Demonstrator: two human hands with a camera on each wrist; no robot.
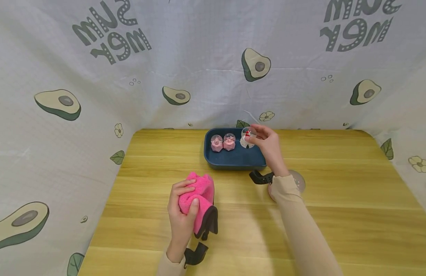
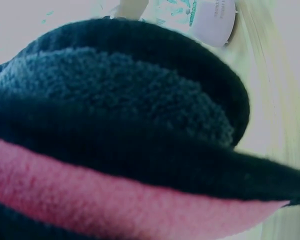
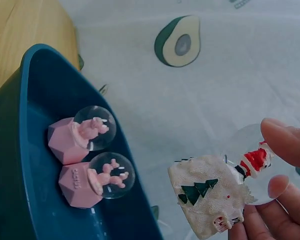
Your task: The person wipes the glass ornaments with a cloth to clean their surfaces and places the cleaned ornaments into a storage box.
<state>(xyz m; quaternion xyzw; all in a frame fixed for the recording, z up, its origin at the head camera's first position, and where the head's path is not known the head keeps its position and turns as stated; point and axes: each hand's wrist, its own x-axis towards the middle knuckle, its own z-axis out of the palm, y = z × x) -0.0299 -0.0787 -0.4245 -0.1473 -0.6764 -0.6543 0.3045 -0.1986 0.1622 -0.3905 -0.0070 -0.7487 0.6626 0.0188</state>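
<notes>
My right hand (image 1: 266, 143) grips a snow globe (image 1: 247, 142) by its glass dome, over the right part of a dark blue tray (image 1: 235, 167). The right wrist view shows the globe (image 3: 202, 195) tilted, with a red-and-white Santa figure inside and green trees on its white base. Two small snow globes with pink faceted bases, one (image 1: 217, 143) beside the other (image 1: 229, 142), stand in the tray's left part. A bunched pink cloth (image 1: 199, 191) with a dark border is held in my left hand (image 1: 181, 209); the cloth (image 2: 190, 220) fills most of the left wrist view.
Partly hidden behind my right forearm, a larger clear globe (image 1: 298, 180) with a pinkish base stands on the wooden table (image 1: 147, 211). A white curtain (image 1: 206, 46) printed with avocados hangs right behind the tray and along the table's sides.
</notes>
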